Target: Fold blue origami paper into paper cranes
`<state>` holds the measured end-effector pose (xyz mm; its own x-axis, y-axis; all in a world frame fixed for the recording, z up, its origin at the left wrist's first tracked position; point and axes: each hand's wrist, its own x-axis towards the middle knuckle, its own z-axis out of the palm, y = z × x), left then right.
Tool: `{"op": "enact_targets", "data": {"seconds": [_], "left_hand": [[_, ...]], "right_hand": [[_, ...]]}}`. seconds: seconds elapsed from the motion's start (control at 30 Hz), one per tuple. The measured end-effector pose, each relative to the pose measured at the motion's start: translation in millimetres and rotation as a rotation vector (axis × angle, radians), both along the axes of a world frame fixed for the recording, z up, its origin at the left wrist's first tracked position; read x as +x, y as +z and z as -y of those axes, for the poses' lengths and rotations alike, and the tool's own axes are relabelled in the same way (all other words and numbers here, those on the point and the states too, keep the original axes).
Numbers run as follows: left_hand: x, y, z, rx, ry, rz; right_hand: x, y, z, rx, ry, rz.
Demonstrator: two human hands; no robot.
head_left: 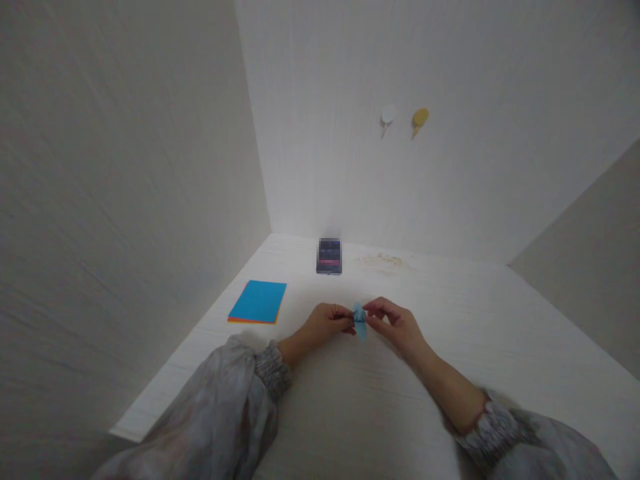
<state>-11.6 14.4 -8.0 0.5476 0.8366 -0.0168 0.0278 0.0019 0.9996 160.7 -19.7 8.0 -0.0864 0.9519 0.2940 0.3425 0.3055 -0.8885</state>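
Observation:
A small folded piece of light blue paper is held up between my two hands, over the middle of the white table. My left hand pinches its left side, with a ring on one finger. On the other side, the fingertips and thumb of my right hand close on the paper's right edge. It has a pointed end towards me and a crumpled-looking, layered middle; the exact shape is too small to make out.
A stack of square coloured paper, blue on top with orange beneath, lies at the left. A dark phone-like device, blurred, sits near the back wall. White and yellow hooks are on the wall. Walls enclose the white table.

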Motion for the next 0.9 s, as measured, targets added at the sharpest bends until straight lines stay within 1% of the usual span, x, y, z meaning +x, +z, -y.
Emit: {"op": "enact_targets", "data": {"seconds": [0.1, 0.2, 0.3, 0.37, 0.4, 0.47, 0.6, 0.73, 0.9], "left_hand": [[-0.3, -0.4, 0.2, -0.02, -0.01, 0.005], [1.1, -0.2, 0.0, -0.023, -0.004, 0.015], [3.2, 0.3, -0.5, -0.028, 0.078, 0.019], [4.5, 0.4, -0.5, -0.06, 0.144, 0.045], [5.1, 0.2, -0.3, -0.083, 0.161, 0.068], [6.5, -0.7, 0.5, -0.129, 0.148, 0.125], [9.2, -3.4, 1.3, -0.196, 0.067, 0.228], [9.7, -3.5, 0.3, -0.202, 0.068, 0.239], [8.8, -3.6, -1.6, -0.23, 0.058, 0.288]], "right_hand": [[-1.9, 2.7, 2.1, 0.02, -0.015, 0.109], [-3.2, 1.5, 2.1, 0.02, -0.067, 0.12], [-3.7, -2.1, 0.4, 0.003, -0.158, 0.12], [-4.3, -5.1, -0.6, 0.002, -0.224, 0.127], [-4.8, -6.7, -0.9, 0.01, -0.251, 0.139], [-6.2, -9.5, -0.9, 0.036, -0.285, 0.18], [-9.5, -13.1, 0.3, 0.068, -0.27, 0.248], [-9.8, -13.5, 0.3, 0.078, -0.239, 0.293], [-7.6, -12.4, -0.7, 0.096, -0.241, 0.354]]}}
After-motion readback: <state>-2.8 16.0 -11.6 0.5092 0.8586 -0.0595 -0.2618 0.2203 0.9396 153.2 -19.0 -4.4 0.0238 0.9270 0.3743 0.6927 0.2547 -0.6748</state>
